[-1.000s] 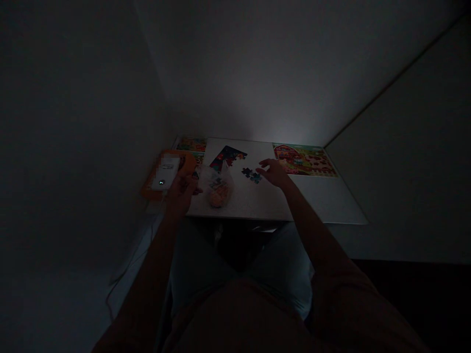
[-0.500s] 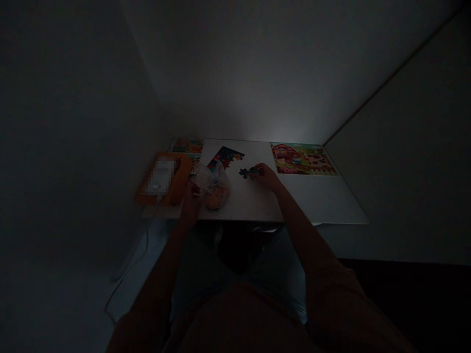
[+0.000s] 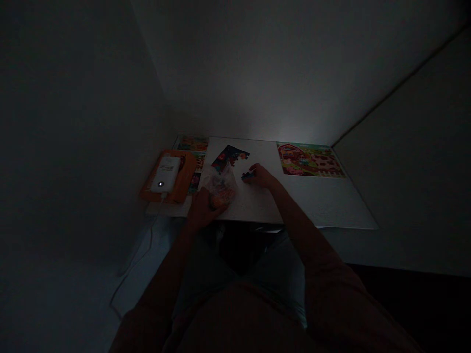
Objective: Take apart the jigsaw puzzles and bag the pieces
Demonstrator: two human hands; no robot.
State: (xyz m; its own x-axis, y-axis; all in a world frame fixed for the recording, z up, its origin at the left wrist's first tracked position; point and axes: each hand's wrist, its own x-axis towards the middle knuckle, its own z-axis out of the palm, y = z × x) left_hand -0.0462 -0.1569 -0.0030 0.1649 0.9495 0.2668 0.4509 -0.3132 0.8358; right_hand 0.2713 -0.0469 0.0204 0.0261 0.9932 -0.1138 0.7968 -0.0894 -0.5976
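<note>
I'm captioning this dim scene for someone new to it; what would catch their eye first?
Probably the bright farm picture at the table's far right, and the white device lying on an orange box at the left. Between them, the left hand is at a clear bag, and the right hand is at some dark puzzle pieces, with a partly built puzzle farther back.
</note>
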